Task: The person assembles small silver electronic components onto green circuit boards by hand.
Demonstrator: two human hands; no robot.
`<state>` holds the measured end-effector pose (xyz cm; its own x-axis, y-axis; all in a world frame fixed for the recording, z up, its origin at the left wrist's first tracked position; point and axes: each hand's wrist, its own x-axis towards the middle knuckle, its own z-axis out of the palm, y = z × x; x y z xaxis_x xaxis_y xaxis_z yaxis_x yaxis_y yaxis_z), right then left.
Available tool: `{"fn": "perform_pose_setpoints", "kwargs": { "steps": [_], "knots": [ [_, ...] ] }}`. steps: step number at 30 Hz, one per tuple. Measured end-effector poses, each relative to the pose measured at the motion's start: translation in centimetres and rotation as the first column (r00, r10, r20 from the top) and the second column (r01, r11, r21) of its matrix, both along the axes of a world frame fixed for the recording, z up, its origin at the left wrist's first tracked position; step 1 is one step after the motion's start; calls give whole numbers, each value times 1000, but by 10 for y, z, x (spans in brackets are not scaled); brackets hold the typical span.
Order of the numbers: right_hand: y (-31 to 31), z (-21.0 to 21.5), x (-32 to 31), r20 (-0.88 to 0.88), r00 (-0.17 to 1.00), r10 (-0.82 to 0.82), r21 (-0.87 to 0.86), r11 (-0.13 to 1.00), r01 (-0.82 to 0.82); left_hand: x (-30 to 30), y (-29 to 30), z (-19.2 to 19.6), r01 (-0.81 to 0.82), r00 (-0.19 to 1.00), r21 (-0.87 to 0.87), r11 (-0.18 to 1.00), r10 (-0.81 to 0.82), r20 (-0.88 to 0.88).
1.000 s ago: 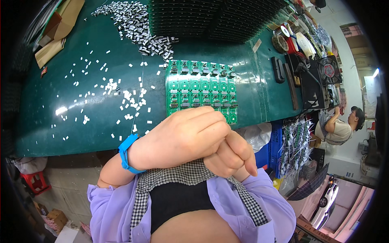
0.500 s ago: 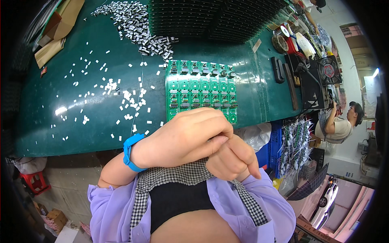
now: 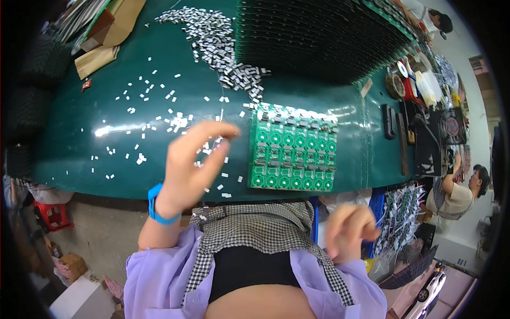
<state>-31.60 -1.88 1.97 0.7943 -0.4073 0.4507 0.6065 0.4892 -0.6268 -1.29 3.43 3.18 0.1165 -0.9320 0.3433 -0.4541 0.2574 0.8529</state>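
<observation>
My left hand (image 3: 194,162), with a blue band (image 3: 161,204) on its wrist, hovers above the near middle of the green table. Its thumb and index finger are apart, with nothing visible between them. Small white rectangular pieces (image 3: 178,122) lie scattered under and beyond it. To its right, a green circuit board panel (image 3: 292,146) rests flat, with rows of round patterns and small dark components; neither hand touches it. Off the table's front edge, my right hand (image 3: 350,228) is raised near my body. Its fingers are bent and smeared by motion.
A heap of small black-and-white rectangular parts (image 3: 212,45) spreads across the far table. Behind the panel stands a large block of stacked boards (image 3: 313,40). A black fan (image 3: 450,126) and tools line the right side. Another person (image 3: 457,191) works at the far right.
My hands, together in front of the panel before, have separated. The left has moved left over the white pieces; the right has moved right and slightly down. The view has shifted, uncovering the panel.
</observation>
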Motion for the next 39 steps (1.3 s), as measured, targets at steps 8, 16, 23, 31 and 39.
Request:
{"fn": "perform_pose_setpoints", "kwargs": {
  "steps": [8,16,23,31,39],
  "knots": [
    [-52,21,-32,-224,-186,-957,-974,211,85,82,-87,-71,-239,934,52,970,215,286],
    [-129,13,5,-607,180,-774,-732,633,251,75,-143,-82,-225,856,-256,940,316,408],
    [-192,14,106,-904,194,-382,-416,891,-180,33,-134,-78,399,780,-174,900,-233,581],
    [-182,-7,174,-971,50,-235,-241,945,-221,46,-127,-92,332,770,-151,931,-175,614],
    [-142,-8,236,-980,187,-62,-147,864,-482,87,-62,-79,248,776,-65,967,-158,611]
  ]
}}
